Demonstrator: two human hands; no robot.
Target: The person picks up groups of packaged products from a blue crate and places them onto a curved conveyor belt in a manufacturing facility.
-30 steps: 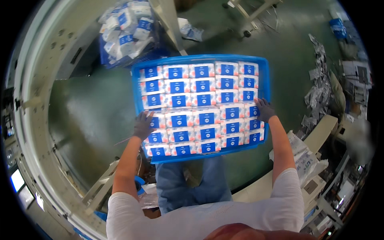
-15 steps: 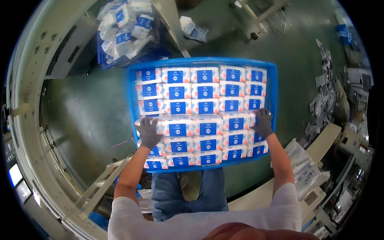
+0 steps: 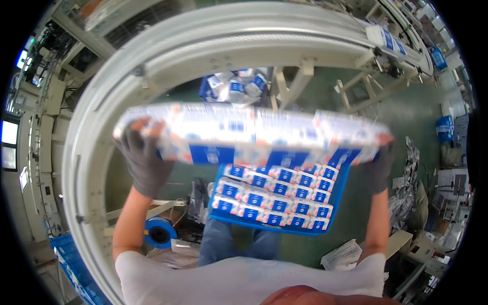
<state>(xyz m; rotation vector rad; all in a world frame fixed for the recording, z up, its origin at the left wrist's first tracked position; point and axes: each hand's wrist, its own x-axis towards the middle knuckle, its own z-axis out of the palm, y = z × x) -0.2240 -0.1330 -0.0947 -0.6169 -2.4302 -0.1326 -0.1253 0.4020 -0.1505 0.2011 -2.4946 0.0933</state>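
Note:
A row of several tissue packs (image 3: 218,134), white with blue labels and a floral print, is lifted in front of me, pressed end to end. My left hand (image 3: 145,162), in a grey glove, is closed around the row's left end. Gripping the right end is my right hand (image 3: 381,165), also gloved and partly blurred. Below the row is a blue crate (image 3: 335,201) with more tissue packs (image 3: 278,204) stacked in lines. The raised row hides the crate's far side.
A curved pale conveyor rail (image 3: 168,71) arcs across the far side and left. Beyond the row, a blue basket holds loose packs (image 3: 236,90). More packs (image 3: 386,39) sit on the conveyor at far right. A blue reel (image 3: 160,233) and crumpled silver film (image 3: 399,178) lie lower down.
Both hands have lifted a row of tissue packs up out of the crate. My view has shifted, so the crate appears smaller and the conveyor rail now shows beyond it.

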